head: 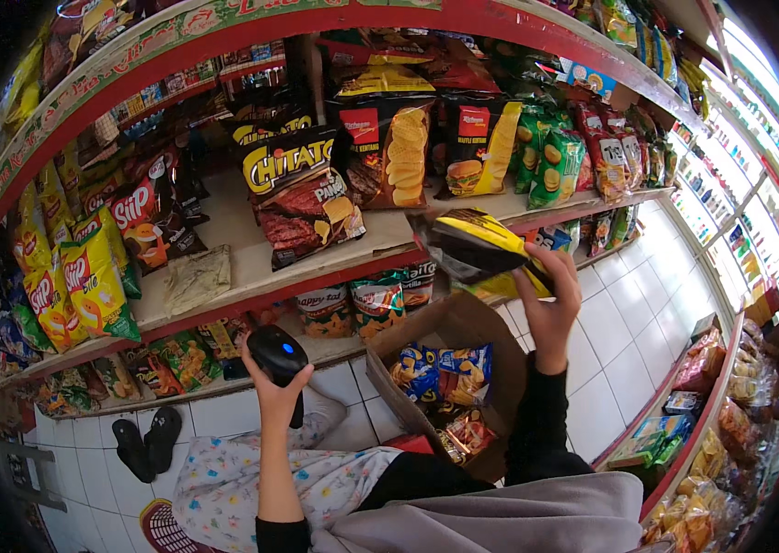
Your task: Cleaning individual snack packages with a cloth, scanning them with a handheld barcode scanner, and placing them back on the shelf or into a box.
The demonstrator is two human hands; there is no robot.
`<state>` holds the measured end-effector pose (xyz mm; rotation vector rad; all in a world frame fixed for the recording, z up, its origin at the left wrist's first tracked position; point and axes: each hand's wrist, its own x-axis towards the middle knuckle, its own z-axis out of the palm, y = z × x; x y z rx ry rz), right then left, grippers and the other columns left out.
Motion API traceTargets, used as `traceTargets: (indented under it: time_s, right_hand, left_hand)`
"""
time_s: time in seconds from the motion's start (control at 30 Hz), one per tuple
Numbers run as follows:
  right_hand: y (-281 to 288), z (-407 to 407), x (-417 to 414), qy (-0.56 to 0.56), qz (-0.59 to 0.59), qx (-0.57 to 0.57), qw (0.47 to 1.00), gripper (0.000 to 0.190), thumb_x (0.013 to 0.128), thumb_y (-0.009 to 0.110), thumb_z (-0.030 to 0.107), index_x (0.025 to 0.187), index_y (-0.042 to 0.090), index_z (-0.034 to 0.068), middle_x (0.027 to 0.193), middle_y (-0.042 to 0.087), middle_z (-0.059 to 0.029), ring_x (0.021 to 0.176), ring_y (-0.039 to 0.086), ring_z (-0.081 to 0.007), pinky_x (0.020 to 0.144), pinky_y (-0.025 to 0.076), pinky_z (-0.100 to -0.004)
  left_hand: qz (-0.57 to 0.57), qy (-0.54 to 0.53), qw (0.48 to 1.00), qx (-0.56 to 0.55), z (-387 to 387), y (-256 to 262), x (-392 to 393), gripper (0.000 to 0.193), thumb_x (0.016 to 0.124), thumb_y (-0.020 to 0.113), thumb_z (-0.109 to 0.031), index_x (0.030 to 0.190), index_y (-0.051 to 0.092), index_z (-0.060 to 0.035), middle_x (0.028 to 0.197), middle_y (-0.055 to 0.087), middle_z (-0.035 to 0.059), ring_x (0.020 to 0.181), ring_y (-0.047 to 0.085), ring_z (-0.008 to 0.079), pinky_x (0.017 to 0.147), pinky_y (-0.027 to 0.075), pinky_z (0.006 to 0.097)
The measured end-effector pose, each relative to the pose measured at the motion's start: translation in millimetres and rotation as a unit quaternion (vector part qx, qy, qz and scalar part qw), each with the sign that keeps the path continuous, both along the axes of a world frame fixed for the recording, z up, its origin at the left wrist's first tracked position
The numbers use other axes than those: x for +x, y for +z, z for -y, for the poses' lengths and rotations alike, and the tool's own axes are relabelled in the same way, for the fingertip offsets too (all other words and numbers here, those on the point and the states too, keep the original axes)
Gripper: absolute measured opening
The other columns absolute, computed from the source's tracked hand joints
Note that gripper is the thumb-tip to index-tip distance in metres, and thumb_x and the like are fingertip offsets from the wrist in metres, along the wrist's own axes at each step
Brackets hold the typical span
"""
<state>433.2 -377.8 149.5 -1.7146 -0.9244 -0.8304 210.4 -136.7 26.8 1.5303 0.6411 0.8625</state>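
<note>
My left hand [277, 387] grips a black handheld barcode scanner [279, 352] with a blue light on top, in front of the lower shelf. My right hand [549, 294] holds a black and yellow snack bag [489, 245] by its end, tilted above a cardboard box [389, 377]. Blue snack bags [462, 373] and a dark red and brown packet [467, 434] lie in the box. A Chitato chip bag [303, 200] stands on the middle shelf, left of black Richeese bags [389, 148]. To its left are SiiP bags [95, 280] and a flat, pale, crumpled packet [199, 278].
The red-edged shelf board [237, 294] crosses in front of me, with another red shelf edge [334, 17] above. Black sandals [147, 442] and a plastic basket [161, 525] are on the white tiled floor. At right stands a low rack with bagged snacks [704, 352].
</note>
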Motion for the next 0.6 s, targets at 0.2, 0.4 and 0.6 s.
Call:
traceTargets:
  time_s: [0.2,0.4,0.6]
  right_hand:
    - [-62,-42,19,0.024,0.093,-0.164,0.982,0.059,0.052,0.058,-0.013,0.107,0.055,0.008,0.103,0.056,-0.0090,0.093,0.050,-0.0267,0.082,0.039,-0.0356]
    - [-75,-64,-6,-0.007,-0.002,-0.231,0.973,0.079,0.053,0.052,-0.016,0.125,0.043,0.014,0.127,0.040,-0.0139,0.118,0.035,-0.0363,0.094,0.033,-0.0422]
    - [-102,-44,2,0.056,-0.139,0.054,0.987,0.043,0.071,0.045,-0.012,0.113,0.048,-0.003,0.113,0.052,-0.0145,0.102,0.051,-0.0226,0.086,0.040,-0.0309]
  left_hand:
    - [0.022,-0.012,1.000,-0.018,1,-3,-2,0.099,0.060,0.078,-0.027,0.135,0.014,-0.0158,0.130,0.028,0.0157,0.119,0.033,0.0296,0.096,0.032,0.0374]
    - [0.024,-0.014,0.997,-0.072,-2,-10,-4,0.106,0.057,0.080,-0.028,0.136,0.009,-0.0183,0.131,0.026,0.0155,0.120,0.032,0.0300,0.096,0.033,0.0389]
    - [0.027,-0.015,0.998,-0.060,3,-7,0,0.107,0.059,0.080,-0.013,0.135,0.004,-0.0140,0.123,0.034,0.0154,0.110,0.043,0.0251,0.088,0.041,0.0343]
